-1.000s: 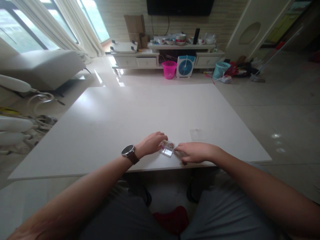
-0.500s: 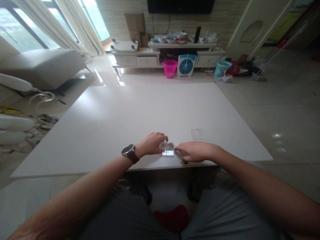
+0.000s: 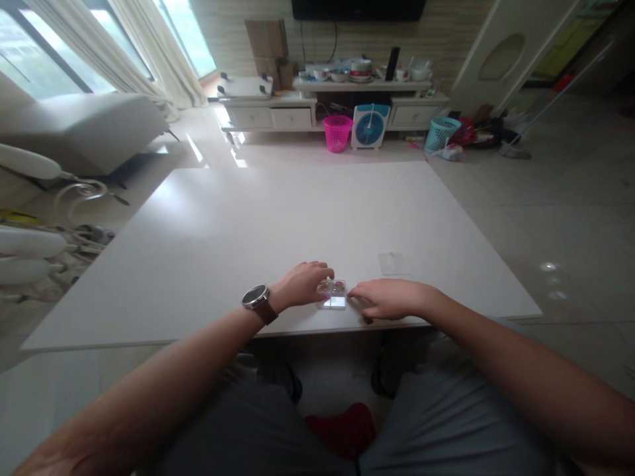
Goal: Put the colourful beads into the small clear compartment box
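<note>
A small clear compartment box (image 3: 338, 303) sits near the table's front edge. Its far compartments hold little gold and reddish pieces, too small to name, and a spot of pink shows at its left side. My left hand (image 3: 308, 283), with a watch at the wrist, is closed around the box's left side, thumb near and fingers at the far edge. At the box's right wall is my right hand (image 3: 381, 297), palm down, its index finger stretched to the wall and thumb apart. Just under that thumb lies a small dark piece (image 3: 367, 320). A clear flat lid (image 3: 393, 264) lies beyond my right hand.
The white table (image 3: 258, 211) spreads out ahead, its front edge close to my legs. Past it stand a pink basket (image 3: 337, 135), a blue and white fan (image 3: 370, 127), a blue basket (image 3: 441, 134) and a low cabinet (image 3: 253, 118). White chairs (image 3: 32, 244) are at left.
The view has shifted very slightly. Both hands keep their places at the box, and the lid has not moved.
</note>
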A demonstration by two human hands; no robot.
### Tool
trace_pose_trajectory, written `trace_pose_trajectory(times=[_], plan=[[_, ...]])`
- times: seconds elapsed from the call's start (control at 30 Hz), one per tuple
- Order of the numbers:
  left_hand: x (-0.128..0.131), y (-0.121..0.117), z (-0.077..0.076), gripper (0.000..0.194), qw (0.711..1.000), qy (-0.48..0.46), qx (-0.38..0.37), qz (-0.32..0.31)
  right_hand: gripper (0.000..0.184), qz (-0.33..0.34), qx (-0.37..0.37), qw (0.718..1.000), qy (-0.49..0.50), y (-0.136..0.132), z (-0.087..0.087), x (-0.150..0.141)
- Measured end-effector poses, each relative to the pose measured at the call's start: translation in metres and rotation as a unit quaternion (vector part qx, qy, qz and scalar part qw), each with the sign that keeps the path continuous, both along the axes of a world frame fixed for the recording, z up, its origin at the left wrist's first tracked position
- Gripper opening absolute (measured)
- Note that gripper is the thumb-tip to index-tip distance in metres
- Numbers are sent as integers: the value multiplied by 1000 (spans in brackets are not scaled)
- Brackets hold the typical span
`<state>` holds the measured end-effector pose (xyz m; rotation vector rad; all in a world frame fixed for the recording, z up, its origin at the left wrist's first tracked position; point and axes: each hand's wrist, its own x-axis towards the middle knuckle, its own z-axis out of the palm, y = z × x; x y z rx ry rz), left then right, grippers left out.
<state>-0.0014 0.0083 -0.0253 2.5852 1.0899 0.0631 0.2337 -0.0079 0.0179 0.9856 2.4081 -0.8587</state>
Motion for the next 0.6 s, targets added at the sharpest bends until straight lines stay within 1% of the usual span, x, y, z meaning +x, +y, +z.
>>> trace_pose_trajectory(times=[0.17, 0.23, 0.33, 0.43, 0.53, 0.6], plan=[[-2, 0, 4, 34, 1000, -9, -3, 7, 40, 2, 0, 1000, 1, 2, -1, 0], [-7, 5, 7, 33, 999, -27, -3, 26, 42, 6, 6, 1000, -2, 2, -1, -1], [-25, 20, 9, 26, 995, -57, -5, 77, 42, 5, 10, 1000, 4, 2, -3, 1], [-49, 36, 9, 20, 991, -53, -21, 121, 42, 5, 11, 1000, 14, 1, -6, 3], [-65, 45, 6, 19, 987, -48, -51, 144, 41, 8, 9, 1000, 14, 1, -7, 5], [-68, 46, 3, 18, 986, -36, -68, 146, 40, 4, 11, 1000, 9, 1, -7, 4]])
